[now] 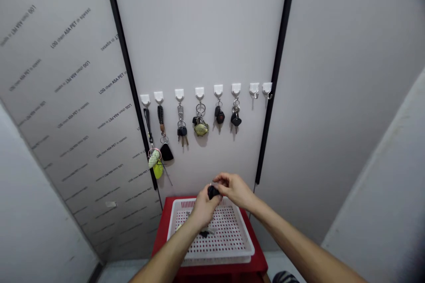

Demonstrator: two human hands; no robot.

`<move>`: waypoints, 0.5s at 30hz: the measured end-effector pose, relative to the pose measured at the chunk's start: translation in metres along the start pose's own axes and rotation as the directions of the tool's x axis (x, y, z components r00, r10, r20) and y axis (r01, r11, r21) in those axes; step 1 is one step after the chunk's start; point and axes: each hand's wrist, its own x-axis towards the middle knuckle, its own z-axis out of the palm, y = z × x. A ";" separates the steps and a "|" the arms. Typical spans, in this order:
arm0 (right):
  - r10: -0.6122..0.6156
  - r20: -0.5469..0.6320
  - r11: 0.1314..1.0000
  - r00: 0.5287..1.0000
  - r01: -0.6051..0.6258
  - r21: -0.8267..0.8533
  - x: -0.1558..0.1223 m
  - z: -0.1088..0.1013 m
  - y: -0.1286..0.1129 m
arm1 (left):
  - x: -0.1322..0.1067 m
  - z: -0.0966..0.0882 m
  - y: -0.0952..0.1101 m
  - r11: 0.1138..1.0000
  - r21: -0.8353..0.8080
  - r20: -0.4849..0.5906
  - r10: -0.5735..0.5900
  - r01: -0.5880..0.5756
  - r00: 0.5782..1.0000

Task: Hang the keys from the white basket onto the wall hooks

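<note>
My left hand (203, 207) is closed around a small black key fob (213, 192) above the basket. My right hand (235, 189) meets it from the right, its thumb and fingertips pinched at the fob. A bit of metal shows at the top of the fob; the rest is hidden by my fingers. Below lies a white perforated plastic basket (247, 241), with more keys (204, 233) in it, partly covered by my left forearm.
The basket stands on a red stool (259, 261). A row of white hooks is stuck to the wall panel; several hold key bunches, such as one with a gold-coloured charm (201, 129). The two right-hand hooks (254, 88) hold nothing. Black strips (279, 57) edge the panel.
</note>
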 end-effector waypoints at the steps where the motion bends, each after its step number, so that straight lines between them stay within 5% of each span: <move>1: 0.002 -0.014 1.000 1.000 -0.003 -0.017 0.000 0.000 0.003 | 0.001 0.000 0.000 1.000 0.003 -0.002 0.028 -0.028 1.000; 7: 0.061 -0.105 0.998 0.993 -0.060 0.010 0.002 -0.002 0.003 | 0.005 0.001 0.005 0.993 0.093 -0.011 0.071 -0.070 0.997; 15: -0.040 -0.081 0.987 0.996 0.027 -0.161 -0.003 -0.011 -0.012 | 0.006 0.002 0.012 0.975 0.187 0.080 0.109 -0.123 0.991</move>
